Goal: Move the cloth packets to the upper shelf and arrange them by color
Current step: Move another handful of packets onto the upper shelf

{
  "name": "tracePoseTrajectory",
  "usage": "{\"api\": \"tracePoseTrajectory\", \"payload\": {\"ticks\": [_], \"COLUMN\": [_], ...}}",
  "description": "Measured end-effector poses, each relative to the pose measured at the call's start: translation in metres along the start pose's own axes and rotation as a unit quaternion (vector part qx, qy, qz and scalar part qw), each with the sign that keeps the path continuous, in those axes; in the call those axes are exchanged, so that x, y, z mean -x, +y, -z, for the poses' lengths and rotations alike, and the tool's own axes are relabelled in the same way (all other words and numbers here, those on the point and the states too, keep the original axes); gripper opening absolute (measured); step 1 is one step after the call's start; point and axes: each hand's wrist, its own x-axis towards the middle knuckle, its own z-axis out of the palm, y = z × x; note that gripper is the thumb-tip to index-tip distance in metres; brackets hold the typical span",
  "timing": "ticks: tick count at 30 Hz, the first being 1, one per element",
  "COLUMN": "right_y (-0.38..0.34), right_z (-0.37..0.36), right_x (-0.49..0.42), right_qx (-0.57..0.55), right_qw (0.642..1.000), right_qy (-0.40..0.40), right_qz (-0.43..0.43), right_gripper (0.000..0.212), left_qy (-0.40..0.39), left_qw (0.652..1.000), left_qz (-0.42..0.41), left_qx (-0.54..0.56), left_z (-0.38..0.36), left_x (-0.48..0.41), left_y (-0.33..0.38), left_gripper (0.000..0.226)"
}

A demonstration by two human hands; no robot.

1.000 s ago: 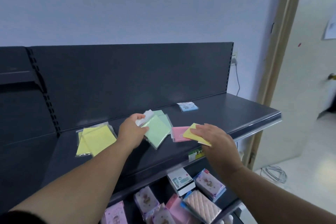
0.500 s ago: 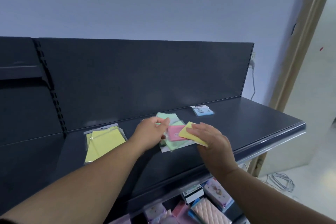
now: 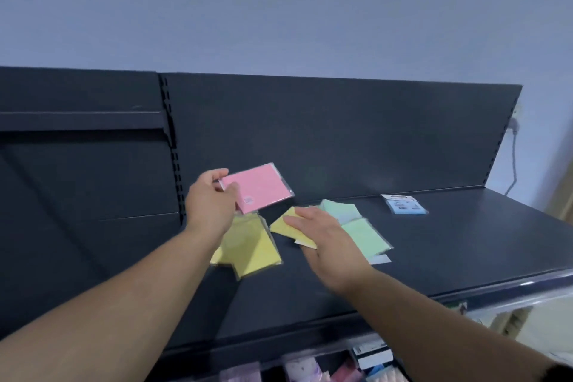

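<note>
Your left hand (image 3: 210, 208) pinches the pink packet (image 3: 259, 187) by its left edge, raised off the upper shelf (image 3: 465, 257) — the yellow stack (image 3: 251, 251) lies flat just below that hand. Your right hand (image 3: 325, 239) holds a single yellow packet (image 3: 285, 225), fingers across its top, between the stack and the green packets (image 3: 362, 236) lying beside it. Blue packet (image 3: 406, 205) — further right, near the back panel (image 3: 341, 139), well apart.

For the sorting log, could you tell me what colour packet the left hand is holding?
Pink; the head view shows the packet in the left hand clearly.
</note>
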Motion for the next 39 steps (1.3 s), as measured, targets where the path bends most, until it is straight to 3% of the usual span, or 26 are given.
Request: {"api": "tracePoseTrajectory", "payload": {"ticks": [6, 8, 11, 14, 17, 21, 26, 33, 39], "right_y": [-0.014, -0.010, -0.001, 0.018, 0.052, 0.112, 0.197, 0.321, 0.374], "right_z": [-0.027, -0.025, -0.005, 0.024, 0.054, 0.086, 0.123, 0.173, 0.191], "right_x": [-0.020, -0.021, -0.021, -0.020, -0.015, 0.000, 0.023, 0.043, 0.034], "right_qx": [-0.016, -0.026, -0.055, -0.171, -0.323, -0.498, -0.527, -0.442, -0.421], "right_qw": [0.976, 0.971, 0.982, 0.981, 0.927, 0.824, 0.779, 0.773, 0.755], "right_qy": [-0.215, -0.231, -0.170, -0.069, -0.007, 0.024, 0.087, 0.206, 0.230], "right_qz": [0.031, 0.050, 0.058, -0.057, -0.191, -0.270, -0.327, -0.406, -0.447], "right_gripper": [0.060, 0.055, 0.043, 0.039, 0.038, 0.021, 0.011, 0.036, 0.042], "left_qy": [0.061, 0.061, 0.061, 0.048, 0.004, -0.068, -0.133, -0.176, -0.177], "left_qw": [0.997, 0.997, 0.997, 0.998, 0.999, 0.997, 0.991, 0.980, 0.969], "left_qz": [-0.031, -0.032, -0.036, -0.031, -0.027, -0.027, -0.004, -0.014, -0.019], "left_qx": [-0.025, -0.018, -0.015, 0.000, 0.023, 0.011, 0.018, -0.095, -0.173], "left_z": [0.024, 0.023, 0.011, -0.016, -0.059, -0.131, -0.220, -0.292, -0.313], "left_x": [0.011, 0.019, 0.031, 0.044, 0.059, 0.080, 0.102, 0.123, 0.122], "left_y": [0.004, 0.008, 0.017, 0.025, 0.028, 0.028, 0.030, 0.027, 0.023], "left_gripper": [0.024, 0.023, 0.022, 0.023, 0.024, 0.024, 0.030, 0.037, 0.041]}}
